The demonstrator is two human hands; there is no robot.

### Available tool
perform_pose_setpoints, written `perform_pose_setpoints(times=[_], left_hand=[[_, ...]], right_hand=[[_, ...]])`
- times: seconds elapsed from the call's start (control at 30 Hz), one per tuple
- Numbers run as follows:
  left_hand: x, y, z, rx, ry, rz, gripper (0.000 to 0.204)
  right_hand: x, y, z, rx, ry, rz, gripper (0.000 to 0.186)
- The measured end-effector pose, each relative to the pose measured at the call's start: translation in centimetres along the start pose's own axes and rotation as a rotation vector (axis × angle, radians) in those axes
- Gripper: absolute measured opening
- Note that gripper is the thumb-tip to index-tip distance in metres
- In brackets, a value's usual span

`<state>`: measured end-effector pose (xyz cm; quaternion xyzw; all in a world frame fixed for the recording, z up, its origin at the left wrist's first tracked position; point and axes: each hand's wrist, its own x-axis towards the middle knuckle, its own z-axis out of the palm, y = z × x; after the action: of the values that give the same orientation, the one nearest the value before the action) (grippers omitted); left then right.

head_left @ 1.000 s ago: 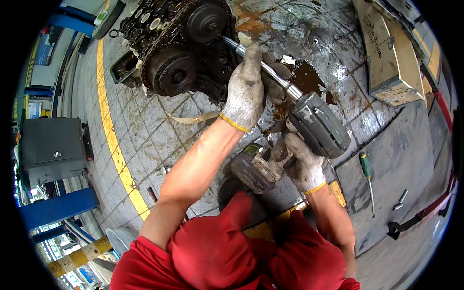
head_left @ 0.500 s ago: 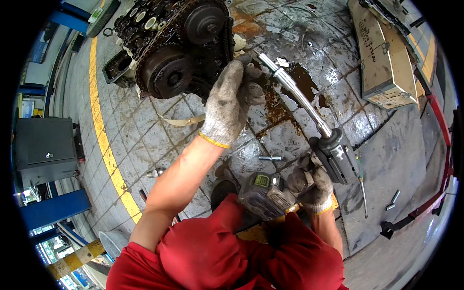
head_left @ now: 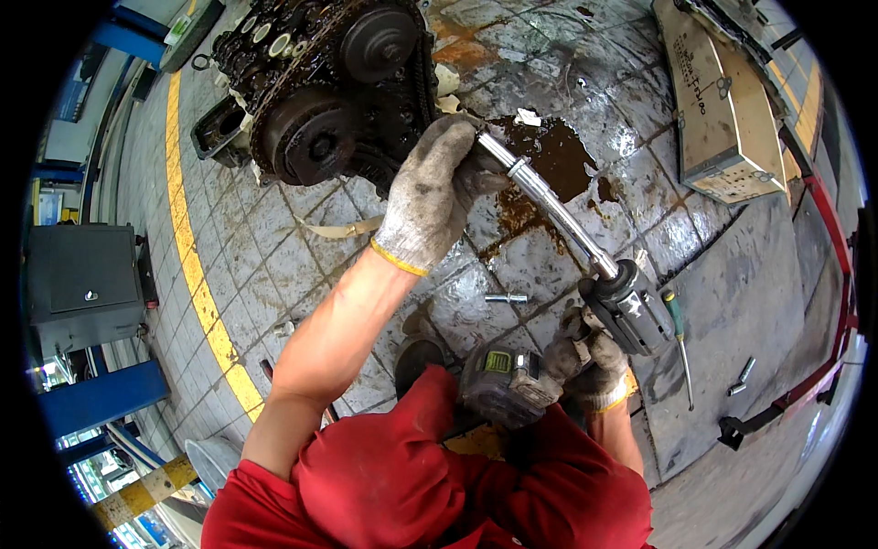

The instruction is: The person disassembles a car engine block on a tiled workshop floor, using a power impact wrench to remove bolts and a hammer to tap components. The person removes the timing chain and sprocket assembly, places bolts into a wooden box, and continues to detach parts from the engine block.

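One straight line suits the bar (head_left: 562, 215) best: my right hand (head_left: 600, 368) grips the drill (head_left: 636, 309); whether my left hand (head_left: 430, 192) grips the bar's far end, I cannot tell.

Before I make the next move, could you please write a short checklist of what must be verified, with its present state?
1. Gloved right hand gripping the grey-black cordless impact wrench: ok.
2. Long, shiny steel extension bar fitted in the wrench's nose: ok.
3. Gloved left hand gripping the bar's far end: cannot tell, contact is hidden.
4. Bar clear of the greasy black engine: ok, they are apart.
5. Grey tiled floor dry near the bar: not ok, dark brown puddle.
6. Floor free of loose parts: not ok, small silver metal cylinder.
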<state>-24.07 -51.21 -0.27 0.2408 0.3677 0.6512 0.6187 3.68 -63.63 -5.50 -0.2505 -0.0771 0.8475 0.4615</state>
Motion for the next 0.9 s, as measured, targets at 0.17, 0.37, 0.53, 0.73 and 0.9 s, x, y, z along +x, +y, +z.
perform_pose_setpoints(times=[0.17, 0.37, 0.53, 0.73, 0.9], left_hand=[[0.6, 0.6, -0.5, 0.056, 0.040, 0.062, 0.022], [0.2, -1.7, -3.7, -0.020, 0.160, -0.116, 0.024], [-3.7, -4.4, -3.4, -0.061, -0.021, -0.249, 0.027], [-4.2, -5.1, -3.1, 0.048, -0.055, -0.271, 0.021], [-3.1, -5.4, -3.5, 0.042, 0.011, -0.251, 0.025]], right_hand=[[-0.1, 0.4, 0.1, -0.002, 0.004, -0.020, 0.087], [0.1, 1.0, -0.7, -0.036, -0.011, 0.021, 0.064], [2.5, 3.0, -0.3, -0.054, 0.148, 0.055, 0.032], [4.6, 5.5, 1.1, -0.089, 0.171, 0.137, 0.037], [6.2, 6.4, 1.6, -0.131, 0.190, 0.244, 0.037]])
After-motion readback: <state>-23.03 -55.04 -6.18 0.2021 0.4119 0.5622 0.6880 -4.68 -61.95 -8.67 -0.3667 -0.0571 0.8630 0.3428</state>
